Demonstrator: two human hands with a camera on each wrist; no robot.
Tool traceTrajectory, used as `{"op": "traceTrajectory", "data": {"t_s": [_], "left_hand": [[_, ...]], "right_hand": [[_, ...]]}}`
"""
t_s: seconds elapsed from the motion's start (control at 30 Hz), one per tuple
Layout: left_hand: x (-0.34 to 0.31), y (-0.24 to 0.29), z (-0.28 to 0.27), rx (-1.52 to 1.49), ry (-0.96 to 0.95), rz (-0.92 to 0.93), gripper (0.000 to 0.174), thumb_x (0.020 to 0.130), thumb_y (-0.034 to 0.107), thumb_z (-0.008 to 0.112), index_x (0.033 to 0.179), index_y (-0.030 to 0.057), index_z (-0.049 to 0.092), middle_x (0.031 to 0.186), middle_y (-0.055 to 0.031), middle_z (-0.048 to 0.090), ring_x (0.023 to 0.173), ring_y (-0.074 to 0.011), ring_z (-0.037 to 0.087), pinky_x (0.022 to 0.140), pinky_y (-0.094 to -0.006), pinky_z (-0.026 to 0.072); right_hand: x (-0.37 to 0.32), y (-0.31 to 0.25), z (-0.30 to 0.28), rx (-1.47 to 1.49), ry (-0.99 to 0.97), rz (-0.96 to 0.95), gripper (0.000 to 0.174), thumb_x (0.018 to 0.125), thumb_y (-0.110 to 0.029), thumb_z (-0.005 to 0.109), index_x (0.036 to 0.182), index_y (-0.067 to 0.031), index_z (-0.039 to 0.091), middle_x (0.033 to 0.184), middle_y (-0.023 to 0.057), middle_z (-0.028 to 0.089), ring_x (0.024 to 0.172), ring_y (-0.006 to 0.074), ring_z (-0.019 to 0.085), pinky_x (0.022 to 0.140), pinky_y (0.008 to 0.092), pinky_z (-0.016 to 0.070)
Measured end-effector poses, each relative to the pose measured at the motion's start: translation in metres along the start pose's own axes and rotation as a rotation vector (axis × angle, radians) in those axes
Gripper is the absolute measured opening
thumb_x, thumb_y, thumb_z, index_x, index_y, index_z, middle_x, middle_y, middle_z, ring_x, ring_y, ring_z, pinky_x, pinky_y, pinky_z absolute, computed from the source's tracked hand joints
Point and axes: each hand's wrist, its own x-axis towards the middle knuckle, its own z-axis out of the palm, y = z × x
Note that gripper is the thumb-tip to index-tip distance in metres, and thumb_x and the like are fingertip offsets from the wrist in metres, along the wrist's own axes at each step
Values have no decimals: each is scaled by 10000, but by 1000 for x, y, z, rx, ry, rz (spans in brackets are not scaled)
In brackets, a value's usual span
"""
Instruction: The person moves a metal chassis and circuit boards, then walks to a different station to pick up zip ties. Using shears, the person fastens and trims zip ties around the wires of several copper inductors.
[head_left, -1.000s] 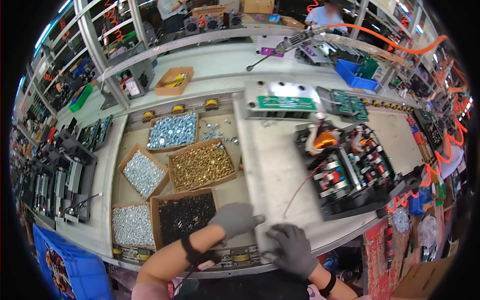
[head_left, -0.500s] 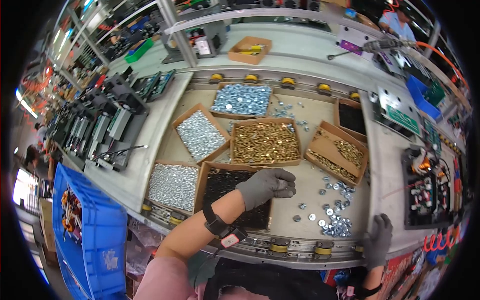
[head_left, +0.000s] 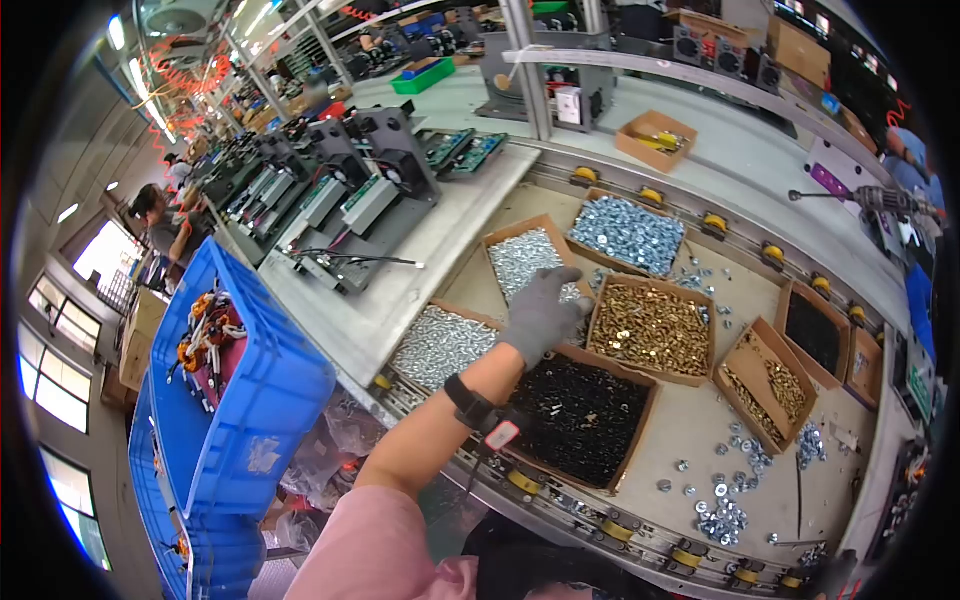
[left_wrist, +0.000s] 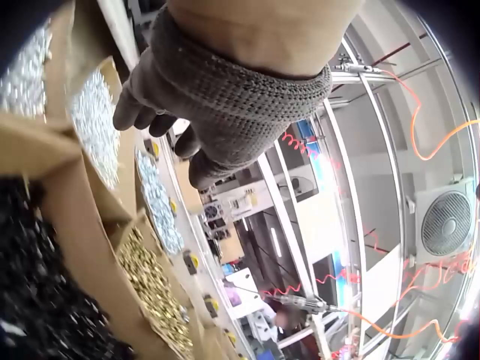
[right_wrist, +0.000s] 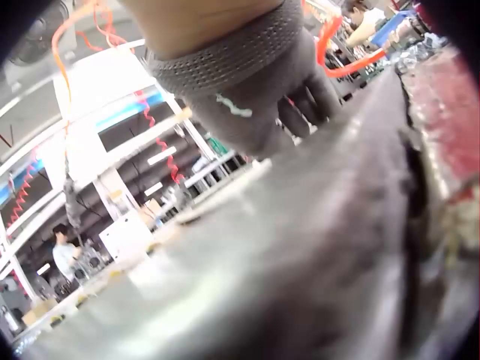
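Observation:
My left hand [head_left: 543,315], in a grey knit glove, reaches over the near end of a cardboard box of small silver screws [head_left: 522,262]. Its fingers are loosely bent and nothing shows between them in the left wrist view, where the hand [left_wrist: 210,112] hangs above the boxes. Right beside it lie the brass-coloured screws [head_left: 650,330] and the black screws [head_left: 578,420]. A second box of silver screws [head_left: 440,345] is on the near left. My right hand [right_wrist: 255,112], also gloved, is at the metal table edge [right_wrist: 300,217], fingers extended; the head view barely catches it at the lower right.
Bluish washer-headed screws [head_left: 628,235] fill a box at the back. Loose ones [head_left: 722,520] lie scattered on the right. A divided box [head_left: 765,385] stands nearby. Left are black device housings [head_left: 375,150] and a blue crate [head_left: 260,400]. A power screwdriver [head_left: 880,200] hangs at upper right.
The head view has swung left. My left hand has moved from over the black screws' right side to the silver screw box. The right hand stays near the table edge, almost leaving the head view.

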Motion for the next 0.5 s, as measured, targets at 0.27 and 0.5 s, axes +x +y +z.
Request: {"op": "traceTrajectory", "data": {"t_s": [0.27, 0.5], "left_hand": [[-29, -175, -96, -72, 262, -251, 413, 788, 129, 650, 1182, 37, 570, 1227, -153, 543, 1105, -276, 561, 926, -367, 458], [-71, -164, -124, -1003, 283, -334, 457, 830, -52, 563, 1255, -115, 408, 1189, -216, 546, 1080, -263, 575, 936, -329, 498]], "right_hand": [[-56, -99, -50, -280, 156, 109, 347, 841, -220, 587, 1089, 22, 585, 1098, 186, 587, 1006, 311, 598, 804, 433, 523], [-123, -177, -36, 446, 425, -162, 398, 843, -292, 649, 1133, -23, 607, 1089, 196, 590, 932, 365, 595, 812, 436, 480]]}}
